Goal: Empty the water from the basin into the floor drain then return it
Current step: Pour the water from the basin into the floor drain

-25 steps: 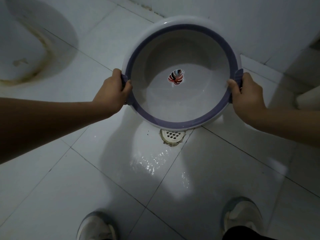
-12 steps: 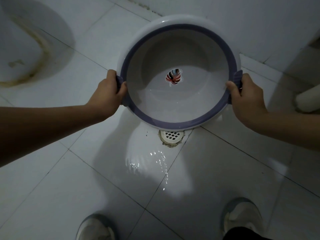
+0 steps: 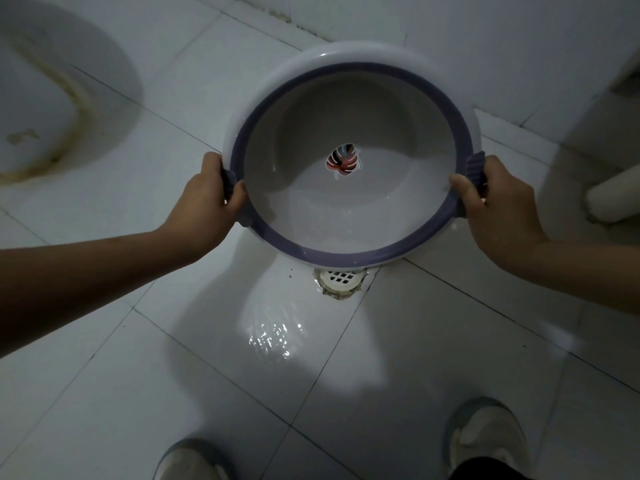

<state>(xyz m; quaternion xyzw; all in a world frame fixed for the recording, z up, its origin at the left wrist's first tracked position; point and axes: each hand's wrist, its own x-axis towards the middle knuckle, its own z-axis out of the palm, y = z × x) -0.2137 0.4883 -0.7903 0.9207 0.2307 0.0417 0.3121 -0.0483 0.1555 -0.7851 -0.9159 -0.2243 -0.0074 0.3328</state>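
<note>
One round white plastic basin with purple rim (image 3: 349, 252), tipped above one white floor drain (image 3: 341, 279), left grip (image 3: 207, 199) and right grip (image 3: 495, 206) both clasping its rim, two pale shoes (image 3: 190, 462) (image 3: 485, 434)

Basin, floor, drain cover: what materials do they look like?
Basin: likely moulded plastic, smooth and slightly glossy, white with a purple rim band.
Floor: looks like glazed ceramic tile, given the grout lines and the sharp highlights in the wet patch.
Drain cover: white grid, probably plastic; painted metal can't be ruled out.
</note>
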